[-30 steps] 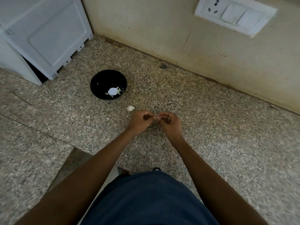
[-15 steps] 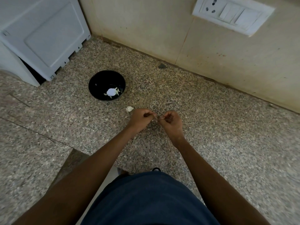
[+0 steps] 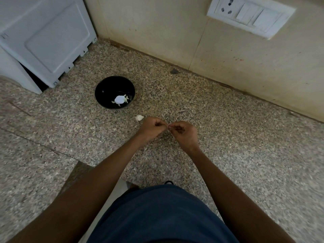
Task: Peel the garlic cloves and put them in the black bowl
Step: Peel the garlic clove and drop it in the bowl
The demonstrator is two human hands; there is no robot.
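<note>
Speckled granite, that's the counter (image 3: 228,155) carrying everything here, running back to a cream wall (image 3: 157,32) with a white switch plate (image 3: 250,16) high on the right. At the counter's far left corner stands a white appliance (image 3: 43,41), well out of the way.

Next down in size, the black bowl (image 3: 105,88) sits toward the back left of the counter, near enough, I'd say, for a short reach from the working spot. In its bottom lie pale pieces (image 3: 121,99), a round white one with small slivers about it; peeled garlic or skin, too small to tell for sure.

Now the hands, together out in front over the middle of the counter. The left hand (image 3: 152,128) has its fingers curled in, the right hand (image 3: 184,132) likewise, fingertips meeting, and between them shows a tiny pale speck, the garlic clove (image 3: 169,127), pinched from both sides. That two-handed pinch looks like peeling in progress: one hand steadies, the other picks at the skin.

Smallest on the stone, one loose clove (image 3: 139,117) lies just beside the left hand, between it and the bowl, probably waiting its turn.
</note>
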